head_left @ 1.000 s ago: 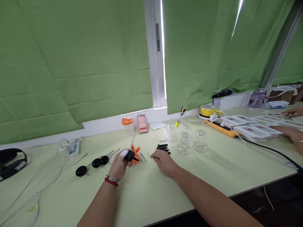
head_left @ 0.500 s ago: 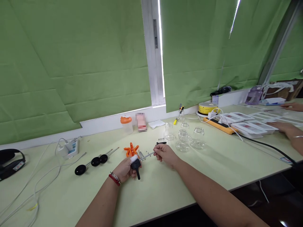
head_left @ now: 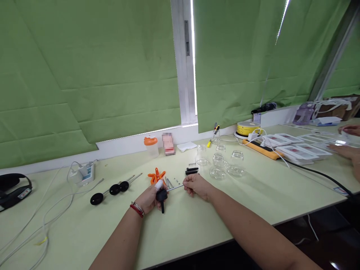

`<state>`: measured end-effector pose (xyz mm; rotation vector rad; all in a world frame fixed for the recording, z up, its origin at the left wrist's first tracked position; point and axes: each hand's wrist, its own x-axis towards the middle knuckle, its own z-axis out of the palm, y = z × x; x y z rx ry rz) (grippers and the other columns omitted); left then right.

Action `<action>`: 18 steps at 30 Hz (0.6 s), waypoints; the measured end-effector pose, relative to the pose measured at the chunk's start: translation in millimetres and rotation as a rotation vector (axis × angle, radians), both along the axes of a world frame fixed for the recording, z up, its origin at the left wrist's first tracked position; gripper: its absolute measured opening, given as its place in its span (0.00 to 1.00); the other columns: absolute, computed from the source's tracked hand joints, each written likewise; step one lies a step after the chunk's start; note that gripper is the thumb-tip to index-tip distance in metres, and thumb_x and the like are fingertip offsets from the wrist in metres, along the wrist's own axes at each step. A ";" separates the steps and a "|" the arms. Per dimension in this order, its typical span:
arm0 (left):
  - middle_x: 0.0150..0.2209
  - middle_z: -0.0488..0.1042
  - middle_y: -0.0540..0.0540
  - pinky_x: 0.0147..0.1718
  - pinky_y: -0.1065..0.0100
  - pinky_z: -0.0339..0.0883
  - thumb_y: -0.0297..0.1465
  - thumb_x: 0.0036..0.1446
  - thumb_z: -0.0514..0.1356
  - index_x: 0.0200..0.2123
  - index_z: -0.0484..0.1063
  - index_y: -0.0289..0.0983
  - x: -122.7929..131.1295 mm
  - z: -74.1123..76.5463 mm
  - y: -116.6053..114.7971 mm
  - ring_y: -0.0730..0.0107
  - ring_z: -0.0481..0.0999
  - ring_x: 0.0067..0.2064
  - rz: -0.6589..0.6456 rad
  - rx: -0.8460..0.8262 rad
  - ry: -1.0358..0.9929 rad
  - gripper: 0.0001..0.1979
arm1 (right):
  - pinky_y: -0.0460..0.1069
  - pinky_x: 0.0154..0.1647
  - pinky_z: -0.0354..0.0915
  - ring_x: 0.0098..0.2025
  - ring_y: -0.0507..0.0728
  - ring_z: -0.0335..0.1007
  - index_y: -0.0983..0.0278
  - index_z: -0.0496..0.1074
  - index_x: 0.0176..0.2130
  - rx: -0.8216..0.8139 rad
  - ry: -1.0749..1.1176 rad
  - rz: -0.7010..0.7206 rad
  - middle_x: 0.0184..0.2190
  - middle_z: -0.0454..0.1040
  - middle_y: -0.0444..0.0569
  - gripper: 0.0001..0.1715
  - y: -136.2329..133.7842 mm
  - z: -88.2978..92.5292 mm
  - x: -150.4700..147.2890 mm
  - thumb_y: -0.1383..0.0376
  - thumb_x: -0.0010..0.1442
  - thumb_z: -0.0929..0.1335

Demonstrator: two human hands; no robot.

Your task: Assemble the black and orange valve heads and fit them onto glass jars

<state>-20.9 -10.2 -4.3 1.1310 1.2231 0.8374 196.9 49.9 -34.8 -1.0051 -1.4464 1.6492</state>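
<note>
black-headed rod [head_left: 161, 195] lies above the tabletop [head_left: 208, 228], left fingers [head_left: 159, 185] grasping its head, right fingers [head_left: 188, 180] pinching its far tip; apparently tip work, next calling for steady alignment.

Workroom: long table [head_left: 253, 202], loose parts [head_left: 192, 169]

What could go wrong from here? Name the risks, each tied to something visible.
The tiny metal parts could scatter if the right hand brushes them. The metal rod, pinched near its end, might slip. The clear jars nearby could tip if that arm swings outward.
</note>
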 end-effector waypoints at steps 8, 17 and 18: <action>0.33 0.72 0.44 0.19 0.72 0.59 0.36 0.38 0.69 0.37 0.71 0.38 -9.2 -0.7 -0.4 0.70 0.69 0.27 -0.158 0.215 0.108 0.20 | 0.41 0.14 0.56 0.16 0.46 0.61 0.67 0.68 0.26 -0.099 0.048 -0.021 0.19 0.71 0.44 0.07 3.7 0.3 4.0 0.68 0.52 0.70; 0.29 0.70 0.48 0.20 0.70 0.57 0.34 0.48 0.63 0.35 0.70 0.39 -6.0 -0.3 -0.3 0.76 0.63 0.21 -0.157 0.150 0.106 0.10 | 0.41 0.17 0.60 0.19 0.46 0.63 0.69 0.71 0.34 -0.146 0.149 0.010 0.26 0.76 0.49 0.06 6.5 0.2 10.1 0.71 0.53 0.71; 0.29 0.70 0.48 0.20 0.70 0.57 0.34 0.48 0.63 0.35 0.70 0.38 -6.0 0.1 -0.6 0.76 0.62 0.20 -0.162 0.146 0.101 0.10 | 0.41 0.17 0.59 0.19 0.46 0.63 0.69 0.71 0.34 -0.146 0.152 0.008 0.26 0.76 0.49 0.06 6.6 -0.3 10.3 0.71 0.53 0.71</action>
